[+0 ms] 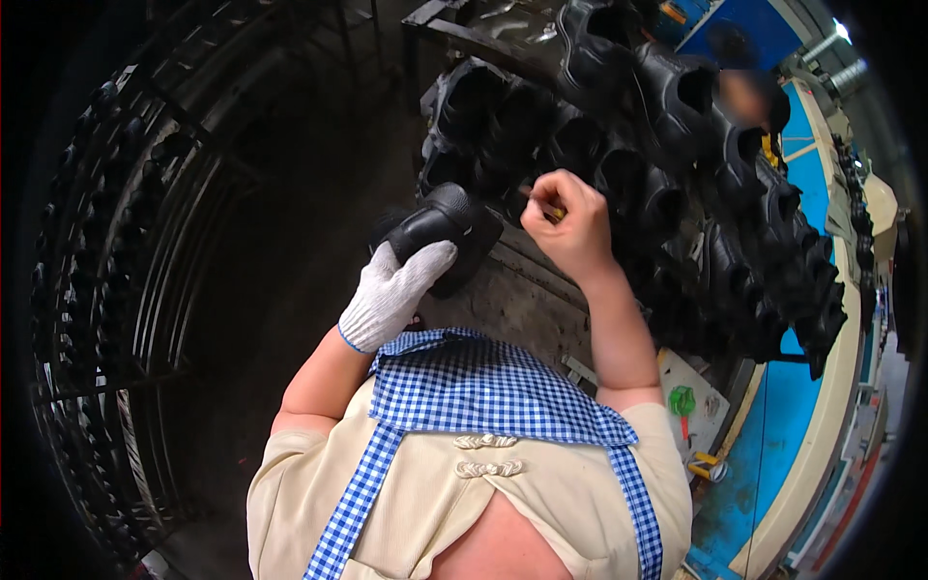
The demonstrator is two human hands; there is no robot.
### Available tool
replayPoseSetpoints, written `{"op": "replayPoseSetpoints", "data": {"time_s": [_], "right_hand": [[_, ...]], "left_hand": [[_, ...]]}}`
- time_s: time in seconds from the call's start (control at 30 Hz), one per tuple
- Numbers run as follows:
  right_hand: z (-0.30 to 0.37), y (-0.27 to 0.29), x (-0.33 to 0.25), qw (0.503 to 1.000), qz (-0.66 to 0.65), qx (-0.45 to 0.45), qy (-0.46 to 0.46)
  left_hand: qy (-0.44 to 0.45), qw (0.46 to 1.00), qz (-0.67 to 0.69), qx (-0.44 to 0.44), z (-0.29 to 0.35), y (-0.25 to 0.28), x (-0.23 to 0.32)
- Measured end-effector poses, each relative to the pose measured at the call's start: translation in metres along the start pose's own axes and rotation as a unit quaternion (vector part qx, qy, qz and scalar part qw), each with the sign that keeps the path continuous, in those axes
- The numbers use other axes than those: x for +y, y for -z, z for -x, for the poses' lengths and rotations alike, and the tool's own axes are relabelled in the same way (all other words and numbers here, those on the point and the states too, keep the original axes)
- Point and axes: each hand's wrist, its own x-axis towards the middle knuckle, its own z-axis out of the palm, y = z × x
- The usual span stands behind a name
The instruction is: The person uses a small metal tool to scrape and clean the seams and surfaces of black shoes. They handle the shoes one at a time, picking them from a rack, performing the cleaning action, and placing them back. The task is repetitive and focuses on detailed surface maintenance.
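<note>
Shoe [432,224], black, sits in the gloved left hand [391,295], which closes round its near end with the thumb on top; the fingers underneath are hidden. It is raised in front of the body, left of the bare right hand [580,227] and clear of it. That hand curls into a loose fist and pinches a small item [554,213] with a bit of yellow on it, too covered by the fingers to name.

By its look, the shoe is moderately heavy for one hand, firm at the ribbed end and sole, with some give in the upper. The smooth black surface has a sheen and could slide under bare fingers; the knit glove should help. It does not seem fragile, though the finish may scuff. A good hold would be across its body, thumb on one side and fingers on the other, leaving the ribbed end exposed.

Just beyond the hands, many black shoes [580,145] stand crowded together. A checked apron [464,387] covers the chest. To the right lie a green-and-red object [681,400] and a yellow-and-white roll or cup [709,468], near a blue surface [739,493]. Far left, a rack [159,290] holds rows of dark things, probably shoes.
</note>
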Motion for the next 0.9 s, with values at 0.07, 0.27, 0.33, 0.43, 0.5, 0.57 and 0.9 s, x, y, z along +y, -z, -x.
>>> {"op": "replayPoseSetpoints", "data": {"time_s": [0.07,0.27,0.33,0.43,0.5,0.57,0.9], "right_hand": [[0.012,-0.002,-0.013,0.989,-0.093,-0.048,-0.108],[-0.005,-0.01,-0.044,0.977,0.015,-0.042,0.207],[-0.014,-0.004,-0.048,0.962,0.073,-0.094,0.245],[-0.027,0.006,-0.058,0.925,0.168,-0.17,0.296],[-0.028,0.003,-0.059,0.885,0.237,-0.197,0.35],[-0.03,0.002,-0.06,0.849,0.281,-0.234,0.381],[-0.054,0.004,-0.048,0.91,-0.008,-0.345,0.23]], "left_hand": [[-0.002,1.0,0.006,0.007,-0.002,0.004,0.003],[0.01,0.995,-0.091,0.038,0.004,0.001,0.014],[-0.043,0.986,-0.155,0.038,0.005,-0.001,0.017],[-0.107,0.965,-0.239,0.019,0.001,0.002,0.012],[-0.08,0.946,-0.314,0.0,0.0,0.005,0.02],[-0.064,0.942,-0.33,-0.015,-0.004,0.011,0.007],[0.045,0.974,-0.22,-0.037,0.009,0.011,0.024]]}}
